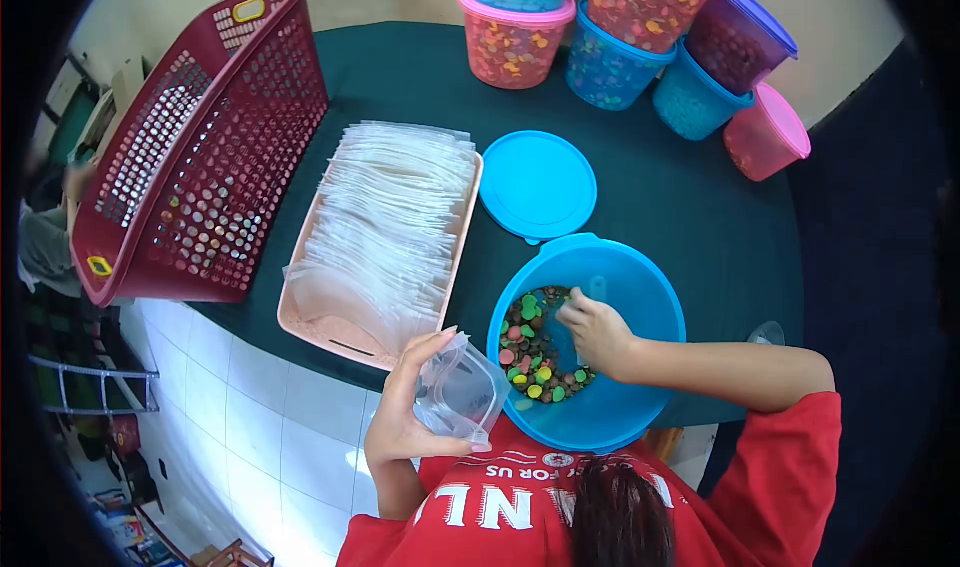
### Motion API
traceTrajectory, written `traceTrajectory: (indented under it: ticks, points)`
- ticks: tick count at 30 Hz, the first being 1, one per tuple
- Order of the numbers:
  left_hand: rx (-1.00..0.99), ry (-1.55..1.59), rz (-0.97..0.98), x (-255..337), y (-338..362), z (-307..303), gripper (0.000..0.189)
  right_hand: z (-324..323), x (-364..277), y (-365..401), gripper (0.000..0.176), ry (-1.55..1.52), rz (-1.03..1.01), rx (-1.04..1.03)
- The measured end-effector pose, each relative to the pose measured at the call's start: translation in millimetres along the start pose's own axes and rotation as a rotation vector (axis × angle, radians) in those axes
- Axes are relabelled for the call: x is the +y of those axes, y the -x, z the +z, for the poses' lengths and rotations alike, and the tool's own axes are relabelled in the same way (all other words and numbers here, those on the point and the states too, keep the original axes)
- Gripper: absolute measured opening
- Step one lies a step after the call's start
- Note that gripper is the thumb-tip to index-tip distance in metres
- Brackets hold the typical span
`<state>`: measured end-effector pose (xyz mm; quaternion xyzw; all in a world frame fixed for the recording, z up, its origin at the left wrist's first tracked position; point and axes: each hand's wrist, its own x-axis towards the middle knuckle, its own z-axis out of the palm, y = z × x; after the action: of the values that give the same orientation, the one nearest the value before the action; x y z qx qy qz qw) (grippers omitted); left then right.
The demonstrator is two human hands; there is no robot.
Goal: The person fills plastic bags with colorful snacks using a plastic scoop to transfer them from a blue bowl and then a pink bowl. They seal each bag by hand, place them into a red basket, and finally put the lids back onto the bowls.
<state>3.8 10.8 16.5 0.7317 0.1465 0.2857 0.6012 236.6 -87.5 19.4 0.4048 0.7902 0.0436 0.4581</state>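
My left hand (408, 407) holds a clear plastic bag (462, 392) between thumb and fingers, its mouth spread beside the blue tub. My right hand (597, 335) is inside the large blue tub (645, 297), fingers curled together over the mixed pieces; what they hold, if anything, is hidden. Brown, green, yellow and pink small pieces (545, 372) lie on the tub's left side. A round blue lid (538, 185) rests behind the tub. Left of it, a pink tray (335, 337) holds a long row of clear plastic bags (390, 217).
A tall maroon basket (215, 157) stands at the table's left edge. Stacked lidded tubs (620, 62) line the back right of the dark green table (720, 257). A small clear object (767, 334) sits beyond my right forearm. Part of another person (50, 237) shows far left.
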Motion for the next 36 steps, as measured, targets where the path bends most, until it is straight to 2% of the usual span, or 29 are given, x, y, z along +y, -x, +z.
traceTrajectory:
  ticks: [5,8,10,11,13,14,15,17,18,19,21,22,23,25,26,28,29,31,32,33,36]
  points:
    - [-0.091,-0.064,0.031,-2,-13,-2,0.108,33,-17,-16,0.035,-0.108,0.118,0.115]
    - [-0.091,-0.041,-0.016,0,-14,-4,0.108,10,-7,-11,0.033,-0.102,0.071,0.001]
    - [-0.043,0.007,-0.027,3,-15,-4,0.095,-5,9,-3,0.028,-0.228,-0.046,-0.351]
    - [-0.045,0.009,-0.029,3,-15,-6,0.095,-5,15,-1,0.028,-0.23,-0.048,-0.352]
    - [-0.185,0.027,-0.061,2,-16,-11,0.094,-1,24,3,0.023,-0.624,0.163,-0.305]
    - [-0.183,0.028,-0.059,2,-17,-11,0.094,10,25,2,0.024,-0.66,0.246,-0.185]
    - [-0.261,0.033,-0.095,3,-18,-11,0.097,9,30,-1,0.024,-0.659,0.246,-0.184]
    - [-0.344,0.034,-0.129,4,-20,-12,0.101,3,39,-10,0.028,-0.954,0.543,-0.162]
    - [-0.357,0.116,-0.146,3,-20,-13,0.097,12,27,-21,0.03,-0.804,0.602,-0.035]
    - [-0.372,0.198,-0.163,2,-20,-13,0.093,12,24,-27,0.03,-0.811,0.606,-0.034]
    - [-0.364,0.288,-0.162,-7,-14,-12,0.095,7,20,-39,0.031,-0.675,0.464,0.024]
    - [-0.346,0.382,-0.159,-10,-11,-11,0.096,7,18,-44,0.024,-0.636,0.428,0.046]
    - [-0.348,0.378,-0.163,-11,-10,-8,0.096,8,15,-49,0.024,-0.641,0.428,0.048]
    - [-0.304,0.41,-0.14,-10,-10,1,0.1,8,10,-54,0.02,-0.476,0.271,0.075]
    - [-0.297,0.444,-0.169,-9,-9,4,0.102,7,6,-55,0.02,-0.478,0.272,0.077]
    - [-0.297,0.462,-0.144,-15,-4,9,0.103,2,-3,-55,0.021,-0.412,0.093,0.01]
    - [-0.295,0.484,-0.118,-19,-1,11,0.105,1,-8,-58,0.021,-0.413,0.096,0.013]
    - [-0.244,0.518,-0.115,-24,3,15,0.106,8,-20,-71,0.025,-0.435,-0.089,-0.334]
    - [-0.189,0.555,-0.111,-24,4,17,0.107,17,-24,-77,0.025,-0.523,-0.078,-0.421]
    - [-0.188,0.552,-0.11,-24,4,18,0.107,14,-19,-71,0.025,-0.522,-0.078,-0.418]
    - [-0.194,0.573,-0.08,-21,4,19,0.108,13,4,-54,0.034,-0.635,-0.152,-0.593]
